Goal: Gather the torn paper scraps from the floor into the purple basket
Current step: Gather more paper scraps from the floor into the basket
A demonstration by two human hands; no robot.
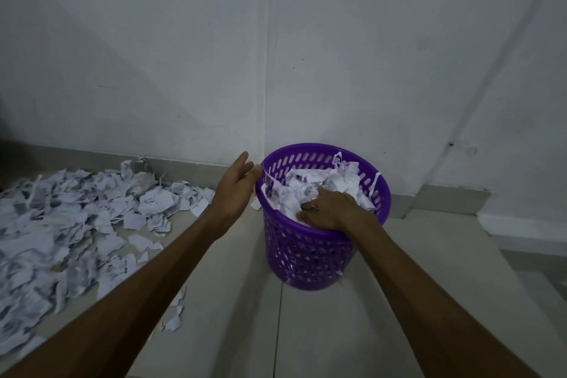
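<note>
While the purple basket [310, 252] stands upright on the floor [337, 331], both hands reach it.
Right hand [329, 209] presses scraps inside [310, 184]; left hand [236, 184], fingers straight, touches the rim; loose scraps [76, 224] lie left.

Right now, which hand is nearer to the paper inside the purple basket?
Right. The right hand presses on the paper inside the purple basket; the left hand is outside, beside the rim.

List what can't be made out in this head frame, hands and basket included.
- Right hand, head view: fingertips buried in the torn white paper inside the purple perforated plastic basket; whether it grips paper is unclear.
- Basket depth: paper hides the inside.
- Pile of torn white paper scraps on the floor: cut off by the left edge; print too small to read.
- Left hand: palm faces away.
</note>
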